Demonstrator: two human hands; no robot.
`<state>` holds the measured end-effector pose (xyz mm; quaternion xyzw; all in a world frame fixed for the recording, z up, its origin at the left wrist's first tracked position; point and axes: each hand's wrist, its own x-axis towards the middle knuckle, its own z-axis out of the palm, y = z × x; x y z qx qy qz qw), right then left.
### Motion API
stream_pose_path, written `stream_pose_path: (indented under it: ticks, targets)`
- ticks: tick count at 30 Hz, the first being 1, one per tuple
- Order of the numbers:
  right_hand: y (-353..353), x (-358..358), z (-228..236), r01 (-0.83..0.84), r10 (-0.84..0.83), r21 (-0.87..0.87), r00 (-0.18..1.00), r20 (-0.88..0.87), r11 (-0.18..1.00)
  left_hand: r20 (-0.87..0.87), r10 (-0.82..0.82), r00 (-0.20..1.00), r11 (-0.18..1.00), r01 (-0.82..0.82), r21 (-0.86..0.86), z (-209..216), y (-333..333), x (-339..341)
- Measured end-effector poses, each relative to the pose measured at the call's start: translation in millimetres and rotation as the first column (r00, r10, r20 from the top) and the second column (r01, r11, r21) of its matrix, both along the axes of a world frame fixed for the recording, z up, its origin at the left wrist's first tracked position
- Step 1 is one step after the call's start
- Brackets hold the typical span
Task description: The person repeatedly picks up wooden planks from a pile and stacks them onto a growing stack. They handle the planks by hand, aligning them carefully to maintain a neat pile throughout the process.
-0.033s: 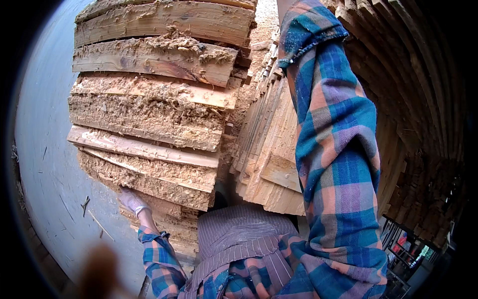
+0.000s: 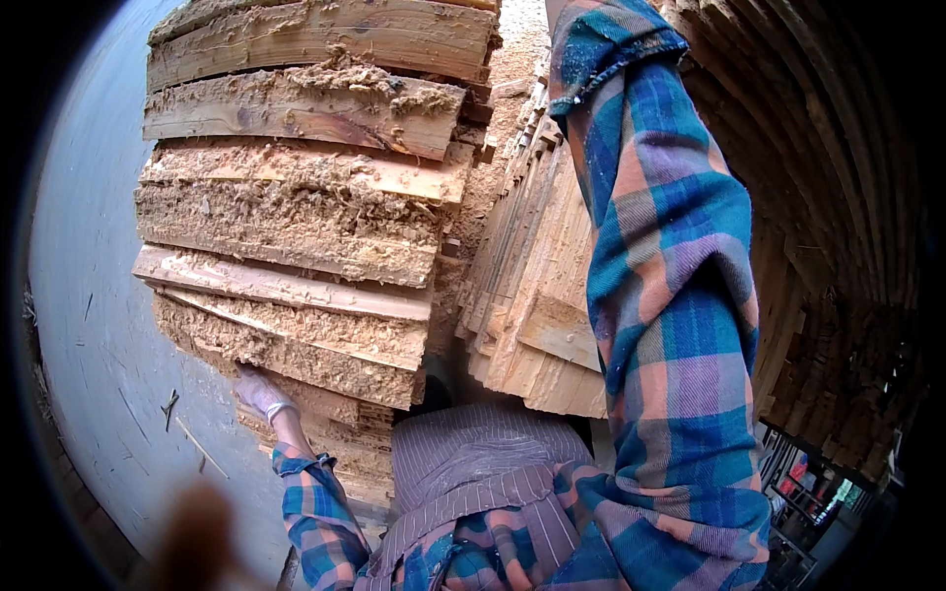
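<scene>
My left hand [image 2: 262,393], in a pale glove, touches the left end of a sawdust-covered board [image 2: 296,356] low in a stack of rough boards. Its fingertips are hidden at the board's edge, so I cannot make out its grip. My right arm [image 2: 670,295], in a checked sleeve, stretches far forward past the top edge of the view; the hand itself is out of sight. Higher in the stack, thicker boards [image 2: 296,108] lie crosswise with clumps of damp-looking sawdust on them.
Right of the stack, beside my arm, stands a pile of cleaner planks [image 2: 537,325]. Tall rows of dark boards [image 2: 828,148] curve along the right. A grey floor [image 2: 89,295] with a few splinters [image 2: 202,448] runs along the left. Something brown and blurred [image 2: 197,537] is at the lower left.
My right sleeve has shifted very slightly to the right. My left hand stays at the same board end.
</scene>
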<state>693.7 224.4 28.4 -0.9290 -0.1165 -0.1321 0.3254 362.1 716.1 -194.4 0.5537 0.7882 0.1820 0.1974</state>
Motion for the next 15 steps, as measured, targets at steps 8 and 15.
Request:
stream_pose_path:
  ticks: [8,15]
  targets:
    - [-5.6,-85.9,-7.2,0.096,-0.096,-0.020,0.995,-0.019,0.995,0.075,0.152,0.986,0.912,-0.110,-0.396,71.4,-21.6,75.3]
    - [-4.1,-111.1,-13.4,0.099,-0.103,-0.047,0.990,-0.098,0.994,0.178,-0.039,0.983,0.999,0.040,-0.001,3.5,-12.0,2.0]
